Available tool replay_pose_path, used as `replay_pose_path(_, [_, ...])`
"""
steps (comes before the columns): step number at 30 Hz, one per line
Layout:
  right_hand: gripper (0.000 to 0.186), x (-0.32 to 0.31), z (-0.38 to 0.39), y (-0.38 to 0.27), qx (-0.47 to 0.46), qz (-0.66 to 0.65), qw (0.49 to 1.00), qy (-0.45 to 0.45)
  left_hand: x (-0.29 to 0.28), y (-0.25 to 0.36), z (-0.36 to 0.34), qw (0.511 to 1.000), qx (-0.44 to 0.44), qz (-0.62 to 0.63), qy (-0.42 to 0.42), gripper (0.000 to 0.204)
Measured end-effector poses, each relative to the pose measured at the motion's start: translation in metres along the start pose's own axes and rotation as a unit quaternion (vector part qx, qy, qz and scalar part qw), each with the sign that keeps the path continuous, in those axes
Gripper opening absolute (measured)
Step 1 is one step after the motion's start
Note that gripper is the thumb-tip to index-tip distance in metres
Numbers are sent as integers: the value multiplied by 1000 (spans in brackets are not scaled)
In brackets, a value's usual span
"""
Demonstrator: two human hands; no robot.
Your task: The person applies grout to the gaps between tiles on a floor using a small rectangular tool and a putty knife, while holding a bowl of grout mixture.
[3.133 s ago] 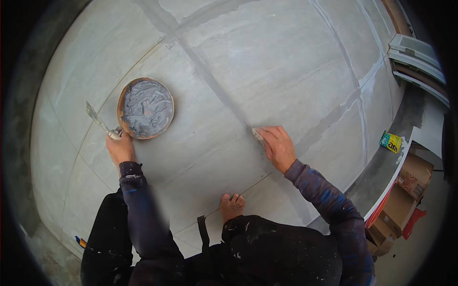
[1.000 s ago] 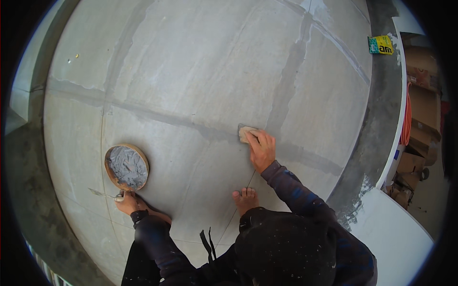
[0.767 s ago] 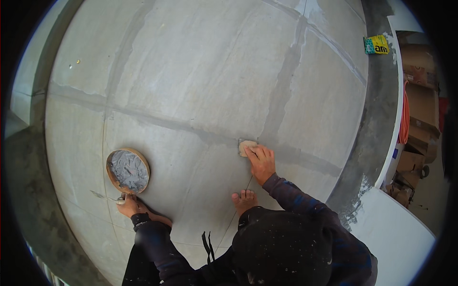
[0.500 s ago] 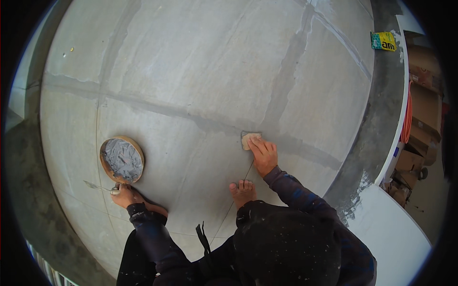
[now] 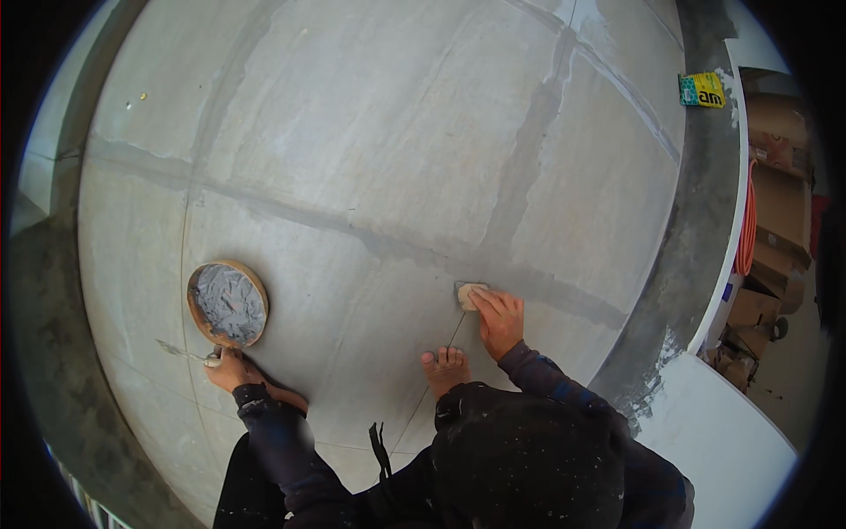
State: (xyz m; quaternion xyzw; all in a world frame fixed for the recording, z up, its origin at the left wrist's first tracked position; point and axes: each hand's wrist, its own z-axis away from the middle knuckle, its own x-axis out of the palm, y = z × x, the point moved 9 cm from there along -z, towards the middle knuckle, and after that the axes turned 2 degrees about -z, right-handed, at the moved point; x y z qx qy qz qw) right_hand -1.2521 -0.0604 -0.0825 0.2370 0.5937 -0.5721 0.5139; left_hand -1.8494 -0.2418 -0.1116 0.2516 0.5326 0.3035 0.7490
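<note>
My left hand (image 5: 231,370) is closed around the handle of a small trowel (image 5: 181,351), its narrow blade pointing left. The hand lies at the near rim of a round tan bowl (image 5: 264,304); I cannot tell whether it also grips the rim. Grey grout-like paste (image 5: 227,304) fills the bowl. My right hand (image 5: 500,319) presses a small beige grout spreader (image 5: 471,296) with a dark grey edge onto the tiled floor (image 5: 388,317). The spreader lies at a thin dark joint, just below a wide grey smeared band (image 5: 370,238).
My bare foot (image 5: 447,366) rests beside the thin joint. A yellow and teal packet (image 5: 702,90) lies on the dark border at the far right. Beyond a white edge are cardboard boxes (image 5: 780,203) and a coiled orange hose (image 5: 747,220).
My right hand has drawn the spreader nearer to me along the joint, from the smeared band toward my foot. My left hand keeps its place at the bowl with the trowel.
</note>
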Motion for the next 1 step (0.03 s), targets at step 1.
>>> replay_pose_path(1, [44, 1, -1, -2, -1, -3, 1000, 0, -2, 1, -10, 999, 16, -36, -23, 11])
